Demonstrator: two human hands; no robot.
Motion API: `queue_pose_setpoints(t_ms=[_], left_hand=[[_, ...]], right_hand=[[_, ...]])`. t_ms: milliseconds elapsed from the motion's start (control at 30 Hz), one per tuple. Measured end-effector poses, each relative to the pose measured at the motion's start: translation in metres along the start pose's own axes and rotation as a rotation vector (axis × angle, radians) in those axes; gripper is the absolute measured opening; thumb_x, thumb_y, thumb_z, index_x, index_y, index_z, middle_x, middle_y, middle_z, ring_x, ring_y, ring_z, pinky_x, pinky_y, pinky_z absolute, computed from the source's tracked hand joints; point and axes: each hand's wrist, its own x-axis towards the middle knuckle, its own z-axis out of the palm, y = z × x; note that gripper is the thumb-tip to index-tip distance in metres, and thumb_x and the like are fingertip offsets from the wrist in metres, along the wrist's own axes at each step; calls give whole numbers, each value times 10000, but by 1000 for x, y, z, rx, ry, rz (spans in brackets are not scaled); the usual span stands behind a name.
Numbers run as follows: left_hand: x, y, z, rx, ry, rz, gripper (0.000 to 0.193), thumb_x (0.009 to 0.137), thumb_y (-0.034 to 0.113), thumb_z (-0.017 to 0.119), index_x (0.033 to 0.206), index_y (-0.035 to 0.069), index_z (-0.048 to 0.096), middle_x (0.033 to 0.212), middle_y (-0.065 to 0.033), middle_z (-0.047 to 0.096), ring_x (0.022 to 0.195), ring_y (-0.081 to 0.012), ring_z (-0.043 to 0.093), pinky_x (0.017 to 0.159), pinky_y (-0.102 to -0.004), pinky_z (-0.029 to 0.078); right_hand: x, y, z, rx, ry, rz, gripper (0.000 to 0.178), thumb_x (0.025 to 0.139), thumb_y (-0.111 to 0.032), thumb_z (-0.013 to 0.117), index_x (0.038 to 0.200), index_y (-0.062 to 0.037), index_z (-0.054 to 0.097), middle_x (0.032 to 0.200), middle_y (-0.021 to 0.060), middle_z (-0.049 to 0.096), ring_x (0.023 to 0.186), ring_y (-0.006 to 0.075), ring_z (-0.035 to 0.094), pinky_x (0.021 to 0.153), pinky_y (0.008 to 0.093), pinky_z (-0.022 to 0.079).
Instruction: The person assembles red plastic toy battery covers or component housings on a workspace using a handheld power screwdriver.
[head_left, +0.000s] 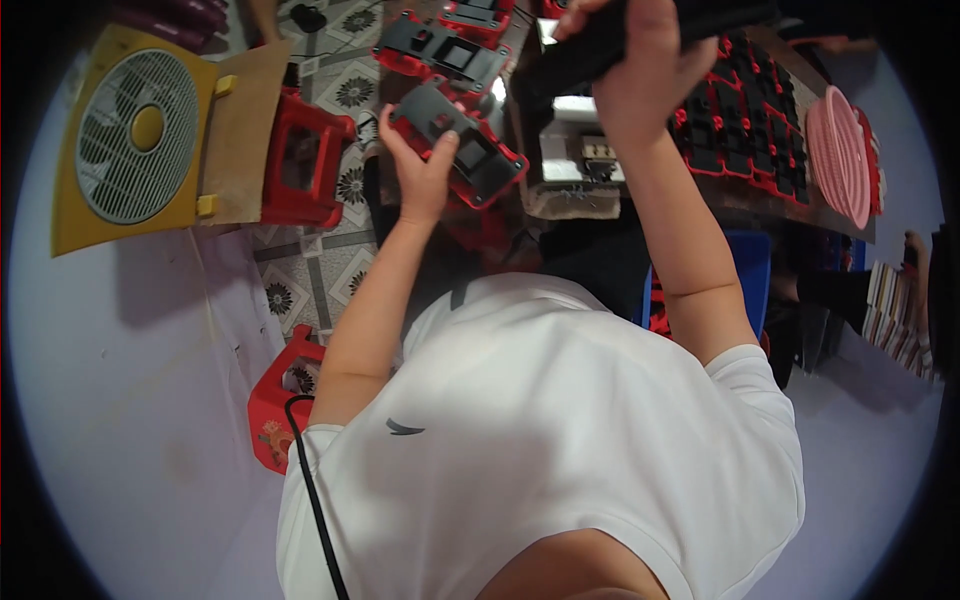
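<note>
My left hand [425, 165] is closed on the left edge of a black-and-red plastic casing [485, 165], its thumb lying over the top face. The casing is tilted, with a rectangular recess in its dark face. Higher up, my right hand [645, 75] is wrapped around a bulky black object [575, 65] whose kind I cannot make out. Part of that object runs out of the top of the view. Below it stands a pale, worn block with a small metal fixture [600, 158]. More black-and-red casings [430, 48] lie just beyond my left hand.
Several rows of black-and-red casings [745, 125] cover the table at right, beside stacked pink plastic baskets [838, 155]. A yellow box fan [147, 128] and a red stool [300, 165] stand at left. A blue bin [750, 270] is by my right arm. Other people's limbs show at the edges.
</note>
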Motion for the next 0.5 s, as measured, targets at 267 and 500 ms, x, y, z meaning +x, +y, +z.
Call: queue_pose_setpoints(t_ms=[267,500], left_hand=[[-8,24,7,-32,-10,-68,852,795,18,667,1441,33,111,1300,-162,420,1178,-238,465,1034,-355,351],[-6,20,3,131,69,119,781,761,72,697,1409,22,264,1210,-163,469,1146,-284,479,1007,-370,368]], right_hand=[[14,67,43,-240,-148,-253,193,894,-113,646,826,-67,471,639,1,534,516,79,497,472,222,399],[14,81,47,-290,-155,-210,228,876,-139,678,819,-64,471,628,-8,521,518,64,476,461,223,361]])
